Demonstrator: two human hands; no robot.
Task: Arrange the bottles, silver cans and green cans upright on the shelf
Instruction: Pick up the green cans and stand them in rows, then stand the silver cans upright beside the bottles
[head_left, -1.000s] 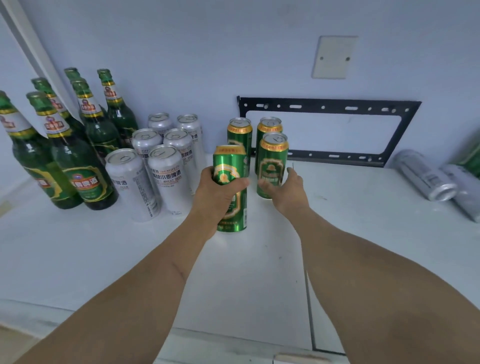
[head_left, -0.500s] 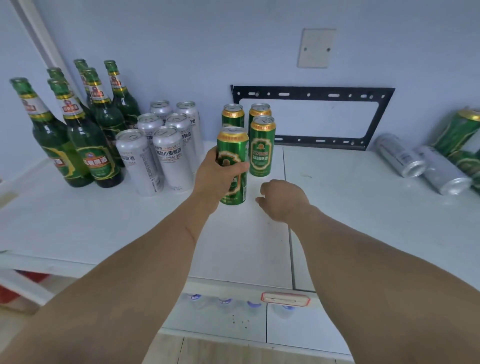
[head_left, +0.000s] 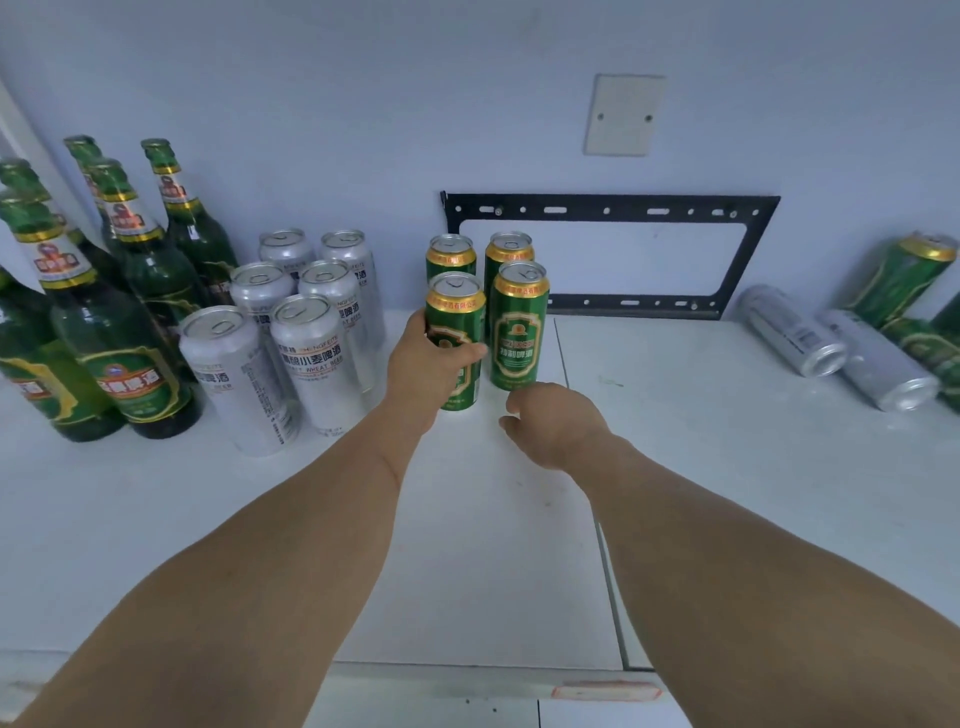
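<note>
Your left hand (head_left: 426, 364) wraps around a green can (head_left: 456, 332), thumb across its front, holding it upright with its base on or just above the white shelf (head_left: 493, 545); I cannot tell which. Your right hand (head_left: 553, 423) hovers low over the shelf in front of that can, fingers loosely curled and holding nothing.

Taking the held can as the landmark: another upright green can (head_left: 518, 325) stands just beside it on the right, and two more green cans (head_left: 451, 254) (head_left: 509, 248) stand behind them near the wall. To its left six silver cans (head_left: 311, 358) stand upright in a tight cluster, and further left green glass bottles (head_left: 119, 343) stand upright, reaching to the picture's left edge. Well to its right, two silver cans (head_left: 792, 330) (head_left: 878, 358) lie on their sides, with toppled green cans (head_left: 904, 275) beyond them.

Behind it, a black metal bracket (head_left: 608, 208) sits against the pale blue wall (head_left: 363, 104), and a blank white cover plate (head_left: 623, 114) is fixed higher up. A seam (head_left: 602, 545) runs front to back through the shelf, right of the can.
</note>
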